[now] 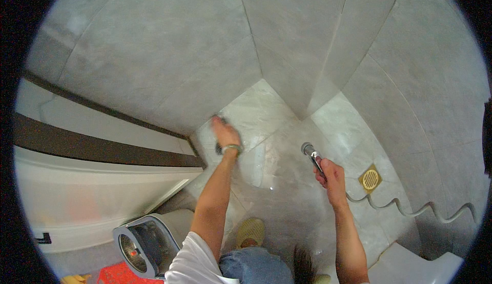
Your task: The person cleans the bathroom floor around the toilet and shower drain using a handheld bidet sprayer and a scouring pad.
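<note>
My right hand (331, 176) is closed around the chrome handle of a spray head (313, 157), which points up and left over the wet tiled floor. A coiled hose (419, 210) runs from behind that wrist to the right. My left hand (226, 132), blurred and with a bangle at its wrist, is low by the foot of the left wall. Something dark shows at its edges, partly hidden beneath it; what it is, and whether the hand grips it, I cannot tell.
A brass floor drain (370, 179) lies right of my right hand. Grey tiled walls (173, 45) meet the floor ahead. At left stand a white panel with dark trim (107, 145) and a bin-like container with a clear window (148, 245). A white fixture (415, 266) is at lower right.
</note>
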The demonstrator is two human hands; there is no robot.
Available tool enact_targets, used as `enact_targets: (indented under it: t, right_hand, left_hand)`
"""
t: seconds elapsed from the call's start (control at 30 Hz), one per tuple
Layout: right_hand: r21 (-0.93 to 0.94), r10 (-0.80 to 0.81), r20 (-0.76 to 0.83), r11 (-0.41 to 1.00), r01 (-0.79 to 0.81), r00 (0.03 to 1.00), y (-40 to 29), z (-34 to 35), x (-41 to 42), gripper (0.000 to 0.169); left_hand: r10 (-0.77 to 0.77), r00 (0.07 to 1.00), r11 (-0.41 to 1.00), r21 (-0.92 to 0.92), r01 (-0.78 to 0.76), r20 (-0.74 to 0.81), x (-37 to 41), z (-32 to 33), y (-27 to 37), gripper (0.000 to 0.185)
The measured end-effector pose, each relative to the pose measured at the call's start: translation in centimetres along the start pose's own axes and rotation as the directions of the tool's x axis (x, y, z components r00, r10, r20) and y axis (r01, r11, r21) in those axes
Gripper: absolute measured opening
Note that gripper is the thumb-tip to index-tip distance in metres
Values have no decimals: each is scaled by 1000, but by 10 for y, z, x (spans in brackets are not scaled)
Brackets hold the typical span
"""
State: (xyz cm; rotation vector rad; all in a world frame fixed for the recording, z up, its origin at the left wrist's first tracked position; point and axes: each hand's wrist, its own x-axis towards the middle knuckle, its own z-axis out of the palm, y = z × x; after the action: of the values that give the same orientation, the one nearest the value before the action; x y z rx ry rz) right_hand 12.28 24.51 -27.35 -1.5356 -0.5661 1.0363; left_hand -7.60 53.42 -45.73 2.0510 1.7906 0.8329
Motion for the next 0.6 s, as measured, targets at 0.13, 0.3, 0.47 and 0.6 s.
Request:
enact_targets:
  t: [0.13, 0.3, 0.47, 0.6]
  right_hand:
    - [12, 27, 24, 1000, -27, 999, 11, 16, -3, 45]
    - [-108, 34, -19, 994, -36, 999, 9, -7, -1, 40]
    - [-47, -29, -94, 999, 24, 995, -1, -20, -6, 43]
    - [-42, -22, -117, 999, 17, 993, 2, -32, -6, 42]
  left_hand:
    - [593, 714, 783, -476, -401, 373, -39, 30, 64, 49]
    - [580, 789, 771, -449, -453, 201, -62, 19, 88, 45]
    - [347, 935, 938, 30, -346, -77, -41, 0, 28, 48]
    - [706, 615, 698, -491, -522, 350, -45, 4, 64, 50]
